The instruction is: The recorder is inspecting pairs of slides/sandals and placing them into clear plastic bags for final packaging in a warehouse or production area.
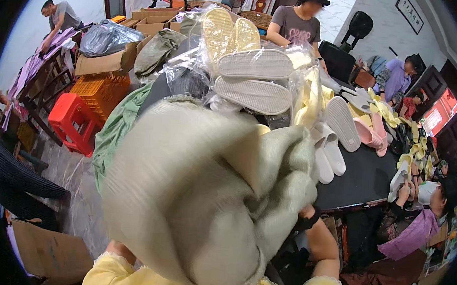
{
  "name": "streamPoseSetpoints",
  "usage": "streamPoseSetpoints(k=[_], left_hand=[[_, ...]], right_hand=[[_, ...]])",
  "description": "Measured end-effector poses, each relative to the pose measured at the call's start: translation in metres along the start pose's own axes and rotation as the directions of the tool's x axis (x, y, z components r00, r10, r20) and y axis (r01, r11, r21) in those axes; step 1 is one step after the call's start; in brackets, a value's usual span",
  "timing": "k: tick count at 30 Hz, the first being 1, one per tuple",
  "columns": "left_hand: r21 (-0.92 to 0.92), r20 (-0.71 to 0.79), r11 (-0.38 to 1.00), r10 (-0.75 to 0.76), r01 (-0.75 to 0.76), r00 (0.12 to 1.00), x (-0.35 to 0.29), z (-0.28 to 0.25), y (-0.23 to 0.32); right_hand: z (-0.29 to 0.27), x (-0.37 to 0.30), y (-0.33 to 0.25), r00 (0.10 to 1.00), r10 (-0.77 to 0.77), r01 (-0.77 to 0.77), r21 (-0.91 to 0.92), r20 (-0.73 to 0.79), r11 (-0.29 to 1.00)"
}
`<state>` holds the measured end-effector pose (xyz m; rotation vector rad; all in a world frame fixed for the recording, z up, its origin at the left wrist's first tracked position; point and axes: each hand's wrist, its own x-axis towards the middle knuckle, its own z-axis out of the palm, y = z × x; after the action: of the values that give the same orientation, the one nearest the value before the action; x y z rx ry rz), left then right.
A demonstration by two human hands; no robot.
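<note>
cloth: big grey-green cloth (pixel 203 194) filling frame centre, blurred
grip: hands hidden under it, cannot tell
risk: cloth is blocking sight, could be sweeping slippers (pixel 334 144) off dark table (pixel 366 184)

Head camera, looking down, close above grey-green cloth (pixel 203 194); single view.

left hand: hidden behind cloth (pixel 203 194), grip can't tell
right hand: hidden too, only forearm w/ dark wristband (pixel 308 221) shows
cloth: pale green, motion-blurred, weave unreadable
table (pixel 366 181): near part covered by cloth
bagged slippers (pixel 254 78): plastic glare, count unclear
far slippers (pixel 399 128): too small to tell pairs
</note>
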<state>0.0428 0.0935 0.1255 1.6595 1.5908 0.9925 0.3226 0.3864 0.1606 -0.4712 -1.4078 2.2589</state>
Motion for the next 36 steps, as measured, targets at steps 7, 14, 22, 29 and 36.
streamPoseSetpoints(k=[7,14,22,29,36], left_hand=[[0.128,-0.058,0.982,-0.129,0.136,0.99,-0.095,0.003,-0.02],[-0.233,-0.222,0.95,-0.258,0.206,0.94,-0.124,0.029,-0.014],[-0.687,-0.306,0.726,-0.303,0.011,0.902,-0.112,0.031,-0.008],[-0.894,-0.343,0.392,-0.284,-0.219,0.895,-0.077,0.014,0.003],[-0.933,-0.334,-0.047,-0.264,-0.357,0.905,-0.036,0.001,0.012]], right_hand=[[0.021,0.015,-0.068,0.917,0.173,-0.144,-0.106,0.36,0.984],[0.131,-0.009,-0.085,0.612,0.493,0.435,-0.784,0.618,0.442],[0.116,-0.025,-0.051,0.746,0.122,0.661,-0.75,0.655,-0.009],[0.104,-0.021,-0.069,0.855,-0.241,0.504,-0.846,0.459,0.175],[0.047,-0.022,-0.083,0.916,-0.369,0.284,-0.904,0.158,0.318]])
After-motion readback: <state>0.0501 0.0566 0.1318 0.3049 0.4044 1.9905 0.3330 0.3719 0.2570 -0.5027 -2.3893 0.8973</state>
